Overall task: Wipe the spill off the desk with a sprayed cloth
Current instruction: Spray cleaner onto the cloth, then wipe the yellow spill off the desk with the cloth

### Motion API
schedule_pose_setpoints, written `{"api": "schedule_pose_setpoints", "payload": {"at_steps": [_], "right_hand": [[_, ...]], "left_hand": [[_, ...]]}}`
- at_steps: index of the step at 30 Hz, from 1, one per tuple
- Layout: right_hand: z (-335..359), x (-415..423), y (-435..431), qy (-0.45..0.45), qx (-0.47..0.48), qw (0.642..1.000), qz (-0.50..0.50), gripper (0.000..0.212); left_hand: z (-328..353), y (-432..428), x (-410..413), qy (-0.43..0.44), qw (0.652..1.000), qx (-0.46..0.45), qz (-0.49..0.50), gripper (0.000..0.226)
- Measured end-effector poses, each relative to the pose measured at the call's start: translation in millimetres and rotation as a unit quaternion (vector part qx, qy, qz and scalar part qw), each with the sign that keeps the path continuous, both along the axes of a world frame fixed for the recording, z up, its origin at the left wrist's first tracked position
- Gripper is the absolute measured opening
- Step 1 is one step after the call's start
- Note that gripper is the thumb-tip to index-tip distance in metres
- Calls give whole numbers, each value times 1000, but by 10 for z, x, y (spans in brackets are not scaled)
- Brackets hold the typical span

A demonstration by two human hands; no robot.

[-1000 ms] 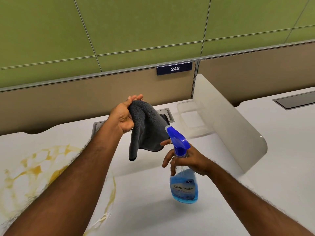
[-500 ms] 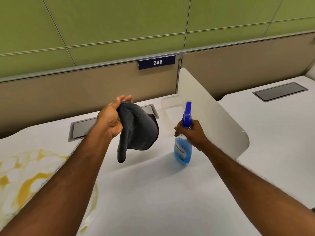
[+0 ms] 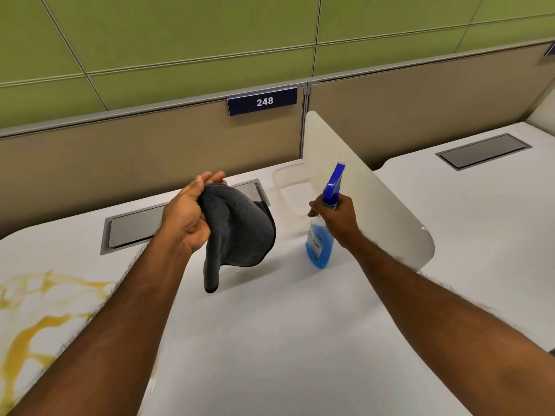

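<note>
Left hand grips the dark grey microfibre cloth hanging over the white desk, right hand clasps the neck of the blue-filled plastic spray bottle; hazard: a hasty release could topple it, while the yellow spill at left lies unwiped.

My cloth is plain charcoal grey. The spray bottle is clear, with bright blue liquid and a deeper blue trigger head. The desk is white, marked at my left by a mustard-yellow spill in branching streaks. The cable hatch is flat grey. The partition is tan, its number plate navy with white digits, and the wall panels are olive green.
</note>
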State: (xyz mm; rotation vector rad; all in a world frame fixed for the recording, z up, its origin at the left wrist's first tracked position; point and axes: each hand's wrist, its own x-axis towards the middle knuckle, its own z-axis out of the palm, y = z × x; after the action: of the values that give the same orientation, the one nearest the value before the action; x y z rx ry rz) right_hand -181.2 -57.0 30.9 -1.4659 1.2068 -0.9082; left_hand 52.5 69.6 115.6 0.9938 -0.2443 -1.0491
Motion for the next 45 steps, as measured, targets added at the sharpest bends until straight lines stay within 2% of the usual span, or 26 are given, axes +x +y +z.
{"api": "schedule_pose_setpoints", "payload": {"at_steps": [6, 9, 11, 12, 14, 16, 19, 25, 26, 28, 30, 32, 38, 45], "right_hand": [[-120, 21, 52, 29, -4, 1000, -8, 40], [-173, -31, 138, 30, -9, 999, 19, 65], [-231, -132, 276, 10, -7, 1000, -2, 78], [-288, -193, 385, 13, -34, 999, -35, 78], [-484, -319, 667, 50, -148, 981, -117, 67], [-597, -313, 1021, 74, -230, 962, -131, 52], [-498, -62, 1290, 75, -224, 972, 15, 45], [127, 649, 1167, 122, -153, 951, 241, 88], [190, 732, 1148, 141, -146, 938, 281, 87], [266, 860, 1151, 181, -136, 911, 343, 73], [304, 960, 1224, 200, -134, 897, 371, 51], [320, 1052, 1340, 191, -142, 894, 380, 39], [464, 1381, 1756, 191, -151, 881, 405, 41], [681, 1928, 2210, 268, -156, 824, 474, 32]], "left_hand": [[-33, 26, -29, 11, 1000, -4, -2, 21], [-50, 74, -35, 12, 1000, 1, 0, 21], [-44, 120, -43, 9, 1000, 5, 3, 22], [-34, 150, -49, 7, 1000, 7, 5, 23], [-21, 185, -79, -3, 1000, 13, 5, 24], [-2, 251, -98, -26, 999, 19, 1, 23], [-8, 369, -92, -85, 996, 29, -23, 25], [1, 741, -22, -130, 989, 21, -67, 29], [4, 815, 7, -133, 988, 17, -71, 30], [0, 965, 85, -139, 988, 2, -69, 30], [-17, 1121, 170, -149, 987, -12, -52, 29], [-53, 1293, 257, -162, 986, -19, -27, 27], [-188, 1924, 619, -245, 969, 5, 36, 25], [-240, 2656, 1203, -414, 904, 98, 27, 32]]}}
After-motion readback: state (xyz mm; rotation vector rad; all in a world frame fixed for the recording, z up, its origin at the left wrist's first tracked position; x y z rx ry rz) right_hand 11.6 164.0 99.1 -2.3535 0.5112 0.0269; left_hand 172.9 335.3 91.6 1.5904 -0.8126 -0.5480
